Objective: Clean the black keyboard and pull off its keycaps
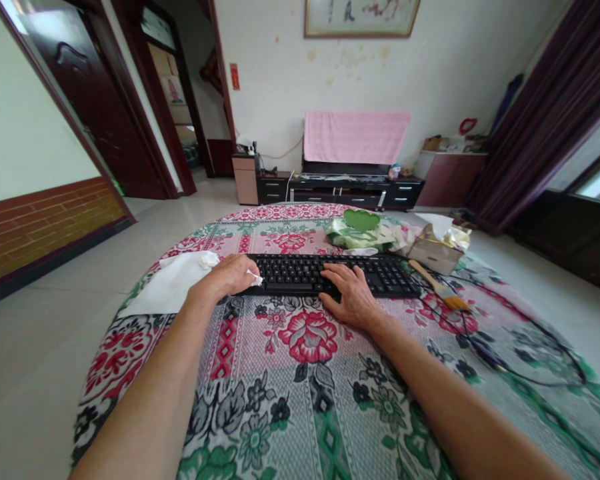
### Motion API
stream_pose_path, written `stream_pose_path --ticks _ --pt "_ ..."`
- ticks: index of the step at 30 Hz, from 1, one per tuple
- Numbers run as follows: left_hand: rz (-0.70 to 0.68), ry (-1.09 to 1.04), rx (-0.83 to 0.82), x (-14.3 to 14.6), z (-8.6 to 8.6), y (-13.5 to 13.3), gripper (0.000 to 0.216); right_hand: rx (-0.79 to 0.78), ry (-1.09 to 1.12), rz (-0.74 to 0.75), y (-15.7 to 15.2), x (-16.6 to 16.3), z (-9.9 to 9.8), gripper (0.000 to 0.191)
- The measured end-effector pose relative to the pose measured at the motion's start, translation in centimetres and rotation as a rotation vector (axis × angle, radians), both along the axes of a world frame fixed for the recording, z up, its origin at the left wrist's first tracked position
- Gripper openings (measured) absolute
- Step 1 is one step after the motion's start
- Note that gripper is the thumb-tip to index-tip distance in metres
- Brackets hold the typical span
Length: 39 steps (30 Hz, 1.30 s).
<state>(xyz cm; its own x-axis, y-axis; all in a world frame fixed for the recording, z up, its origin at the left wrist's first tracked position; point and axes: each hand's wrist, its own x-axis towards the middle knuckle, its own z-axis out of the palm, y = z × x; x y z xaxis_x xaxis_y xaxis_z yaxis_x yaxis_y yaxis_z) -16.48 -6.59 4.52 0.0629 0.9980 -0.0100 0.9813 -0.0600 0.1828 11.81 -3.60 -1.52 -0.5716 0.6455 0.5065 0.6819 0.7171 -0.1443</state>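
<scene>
A black keyboard (330, 273) lies across the middle of a round table covered with a flowered cloth (300, 373). My left hand (227, 277) rests at the keyboard's left end, fingers closed on a small white wipe (255, 275) that touches the keys. My right hand (350, 293) lies flat on the keyboard's front edge, fingers spread and holding nothing. A white tissue sheet (173, 283) lies on the cloth just left of my left hand.
Behind the keyboard sit a green wipes pack (363, 230) and a tissue box (435, 250). A small brush (440, 287) and a black cable (505, 353) lie to the right. Beyond the table stand a low TV cabinet (350, 187), doorways and a curtain.
</scene>
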Motion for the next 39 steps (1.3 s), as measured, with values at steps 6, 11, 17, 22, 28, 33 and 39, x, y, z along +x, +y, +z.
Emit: stream_pose_path --ticks 6,11,17,22,28,33,39 --pt "-0.061 -0.049 -0.016 0.6 0.1 -0.3 0.022 0.01 -0.003 0.048 0.0 -0.4 0.0 0.04" --pt "-0.029 -0.033 -0.074 0.2 0.7 -0.6 0.022 0.019 0.0 0.058 0.1 -0.4 -0.1 0.036" --pt "-0.146 -0.136 0.075 2.4 -0.1 -0.3 0.024 0.024 0.004 0.059 0.0 -0.4 -0.2 0.035" --pt "-0.135 -0.042 0.032 2.2 -0.4 -0.3 0.022 0.025 0.002 0.053 0.0 -0.4 -0.2 0.035" --pt "-0.24 -0.149 0.211 4.9 -1.5 0.1 0.023 0.026 0.003 0.053 0.0 -0.4 -0.1 0.036" --pt "-0.297 -0.007 0.237 6.1 -2.3 0.0 0.025 0.025 0.001 0.052 0.1 -0.4 -0.2 0.036" --pt "-0.254 -0.023 0.257 6.2 -2.2 -0.1 0.025 0.031 0.007 0.055 0.0 -0.4 -0.2 0.036"
